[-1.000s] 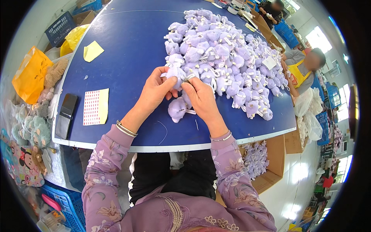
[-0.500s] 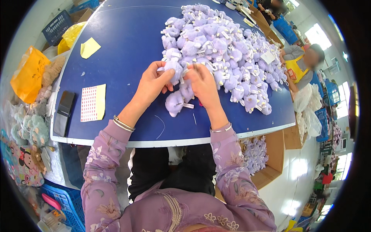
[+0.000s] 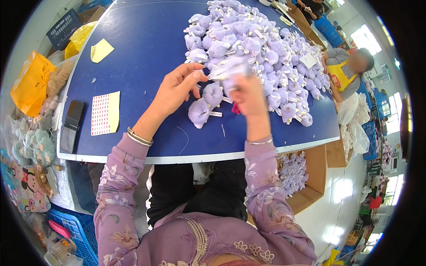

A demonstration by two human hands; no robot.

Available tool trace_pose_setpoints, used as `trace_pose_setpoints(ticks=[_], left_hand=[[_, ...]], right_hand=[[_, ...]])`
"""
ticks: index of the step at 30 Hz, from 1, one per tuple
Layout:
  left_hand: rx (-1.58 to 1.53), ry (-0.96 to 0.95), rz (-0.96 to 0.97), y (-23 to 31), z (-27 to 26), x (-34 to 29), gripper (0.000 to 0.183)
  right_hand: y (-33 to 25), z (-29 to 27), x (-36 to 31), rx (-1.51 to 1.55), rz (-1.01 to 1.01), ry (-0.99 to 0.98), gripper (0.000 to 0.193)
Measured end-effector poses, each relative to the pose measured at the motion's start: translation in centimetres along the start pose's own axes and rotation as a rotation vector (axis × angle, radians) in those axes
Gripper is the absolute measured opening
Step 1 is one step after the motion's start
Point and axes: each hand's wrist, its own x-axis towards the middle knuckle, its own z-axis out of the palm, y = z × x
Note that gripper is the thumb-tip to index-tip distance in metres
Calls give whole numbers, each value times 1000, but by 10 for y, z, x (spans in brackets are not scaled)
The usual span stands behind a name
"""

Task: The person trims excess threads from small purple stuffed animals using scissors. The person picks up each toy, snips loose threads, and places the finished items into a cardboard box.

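Curving loosely, the fingers of the left hand made a grip with a small gap between thumb and forefinger. Close beside it was the right hand, which was blurred, and a blurred pale-purple plush piece appeared at its fingers; I could not tell if this grip was closed upon it. Just below the hands, two round pale-purple plush toys lay touching on the blue table with white edge, and a white fabric label was beside the lower one. Behind the right hand spread a big heap of similar purple plush toys. Farther to the left were a white sheet with rows of red marks, a yellow paper piece and a flat black rectangular device. Across the heap, at the right, was a person in a yellow apron.
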Motion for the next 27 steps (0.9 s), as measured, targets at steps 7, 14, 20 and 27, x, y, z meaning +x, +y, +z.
trace_pose_setpoints(ticks=[7, 14, 20, 27], left_hand=[[642, -370, 20, 5, -13, -7, 50], [640, -417, -16, 7, -6, -12, 47], [131, -222, -131, 11, -7, -8, 45], [14, -144, -56, 5, -6, -6, 45]], right_hand=[[-50, -73, -10, 385, -525, -292, 70], [-14, 3, -1, -333, -56, -110, 31], [-5, 11, -3, -441, -36, -135, 35], [-2, 19, -4, -522, -17, -148, 27]])
